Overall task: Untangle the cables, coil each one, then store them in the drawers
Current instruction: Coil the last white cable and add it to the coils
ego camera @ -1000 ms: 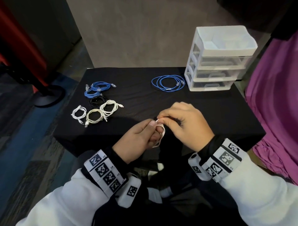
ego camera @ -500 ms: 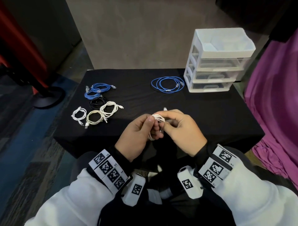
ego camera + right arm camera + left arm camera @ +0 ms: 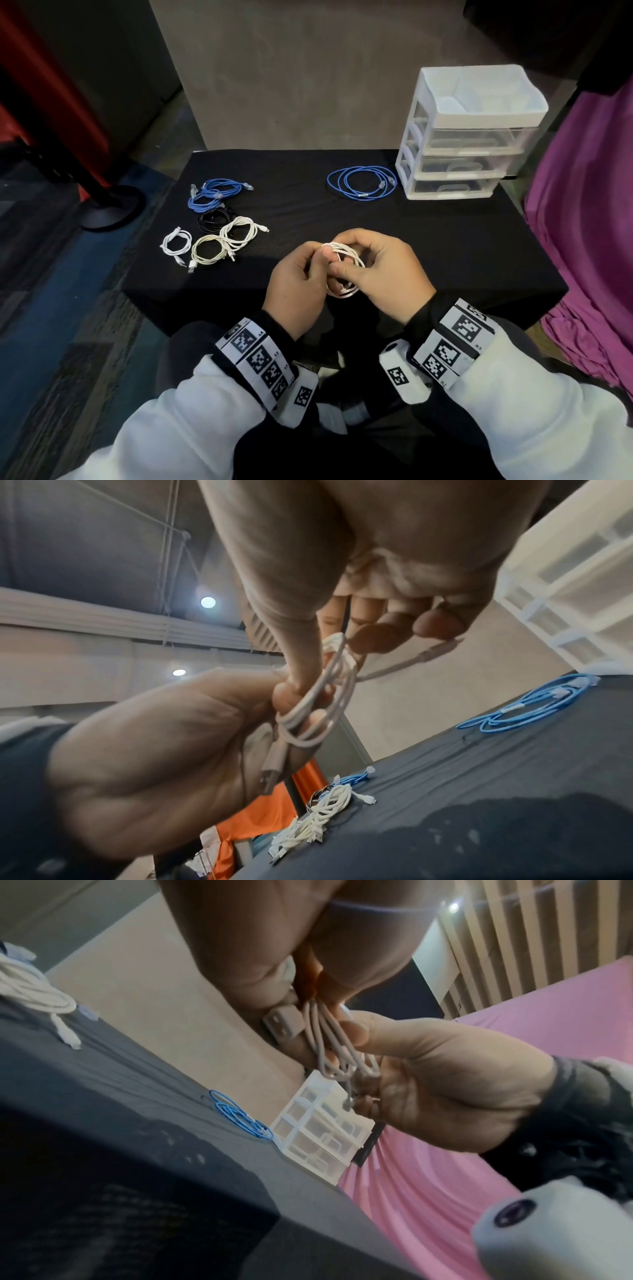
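White cable [image 3: 344, 269] is held as a small coil above the near edge of the black table [image 3: 445, 240], between both hands. Left hand [image 3: 298, 284] pinches the loops at one side; right hand [image 3: 383, 270] has fingers and thumb curled round the other side. In the right wrist view one plug end sticks out free past the right fingers, so the coil is judged not yet finished.

Coiled and lying on the table: a blue cable [image 3: 363, 181] just beside the drawer unit [image 3: 462, 137], and a group at the left comprising another blue cable [image 3: 212, 195], a black cable [image 3: 215, 217] and three white or cream cables [image 3: 212, 245].

All three drawers appear closed. Storage has not begun as far as can be seen.
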{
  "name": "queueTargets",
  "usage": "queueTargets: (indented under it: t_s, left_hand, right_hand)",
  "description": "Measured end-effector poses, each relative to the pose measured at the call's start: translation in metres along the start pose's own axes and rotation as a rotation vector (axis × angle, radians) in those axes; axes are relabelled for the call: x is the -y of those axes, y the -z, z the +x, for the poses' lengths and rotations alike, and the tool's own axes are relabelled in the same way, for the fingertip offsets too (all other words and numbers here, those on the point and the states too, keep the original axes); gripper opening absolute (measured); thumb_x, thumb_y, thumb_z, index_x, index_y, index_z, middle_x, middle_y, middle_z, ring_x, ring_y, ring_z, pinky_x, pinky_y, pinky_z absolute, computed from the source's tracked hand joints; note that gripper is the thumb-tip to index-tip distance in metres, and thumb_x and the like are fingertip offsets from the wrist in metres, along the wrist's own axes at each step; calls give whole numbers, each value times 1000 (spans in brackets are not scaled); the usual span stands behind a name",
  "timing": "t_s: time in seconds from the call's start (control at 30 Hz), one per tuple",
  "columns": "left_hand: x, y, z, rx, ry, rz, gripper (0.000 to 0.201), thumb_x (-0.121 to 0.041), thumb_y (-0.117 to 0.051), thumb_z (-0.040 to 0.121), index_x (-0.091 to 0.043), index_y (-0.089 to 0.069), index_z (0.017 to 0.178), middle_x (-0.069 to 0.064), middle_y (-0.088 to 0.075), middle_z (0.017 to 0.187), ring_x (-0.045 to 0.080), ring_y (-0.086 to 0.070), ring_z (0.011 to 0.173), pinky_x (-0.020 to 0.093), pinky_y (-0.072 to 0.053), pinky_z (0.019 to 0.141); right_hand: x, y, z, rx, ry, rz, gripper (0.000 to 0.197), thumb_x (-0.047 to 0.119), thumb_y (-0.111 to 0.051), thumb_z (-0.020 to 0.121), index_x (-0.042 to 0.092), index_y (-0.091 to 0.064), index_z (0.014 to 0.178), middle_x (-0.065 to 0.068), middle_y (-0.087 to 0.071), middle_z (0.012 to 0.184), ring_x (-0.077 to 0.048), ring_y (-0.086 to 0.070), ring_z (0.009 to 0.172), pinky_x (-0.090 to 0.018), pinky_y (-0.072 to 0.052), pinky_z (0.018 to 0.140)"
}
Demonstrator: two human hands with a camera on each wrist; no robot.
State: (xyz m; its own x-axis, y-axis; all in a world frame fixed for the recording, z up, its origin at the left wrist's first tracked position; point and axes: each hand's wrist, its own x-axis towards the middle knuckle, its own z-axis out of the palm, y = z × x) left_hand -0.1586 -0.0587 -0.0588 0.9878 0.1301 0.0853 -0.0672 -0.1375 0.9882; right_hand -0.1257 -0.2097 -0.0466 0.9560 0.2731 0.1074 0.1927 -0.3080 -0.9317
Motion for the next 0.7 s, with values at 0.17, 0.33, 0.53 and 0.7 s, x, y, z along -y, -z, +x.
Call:
queueTargets:
  t_s: [0.17, 0.33, 0.53, 0.7]
  left_hand:
    - [1, 5, 4, -88, 49, -3, 28, -19, -49, 106, -5, -67, 90, 1, -61, 56, 9, -59, 53, 18, -49, 56]
    - [5, 6, 8, -67, 0, 103, 28, -22, -49, 107, -17, -70, 87, -7, -61, 57, 8, -56, 52, 24, -48, 57]
    - [5, 6, 12, -44, 29, 103, 28, -22, -50, 106, -15, -71, 88, -6, -61, 54, 8, -57, 52, 26, -48, 58]
    - [6, 3, 12, -5, 109, 57, 30, -21, -50, 106, -5, -69, 90, 0, -63, 56, 7, -57, 49, 19, -47, 53]
  right_hand:
    - [-3, 0, -2, 65, -44, 206, 30, 7, -73, 94, 25, -67, 117, -8, -71, 80, -21, -59, 75, -37, -50, 82]
    - [5, -2, -9, 149, -110, 733, 38, -11, -59, 95, 7, -54, 129, -13, -67, 87, -23, -64, 85, -34, -54, 85]
    - [9, -1, -14, 194, -107, 817, 35, -5, -67, 89, 6, -54, 120, -23, -62, 102, -32, -60, 97, -32, -54, 87]
    - [4, 0, -13, 181, -55, 529, 35, -12, -65, 90, 7, -55, 117, -12, -66, 92, -20, -60, 82, -36, -51, 85]
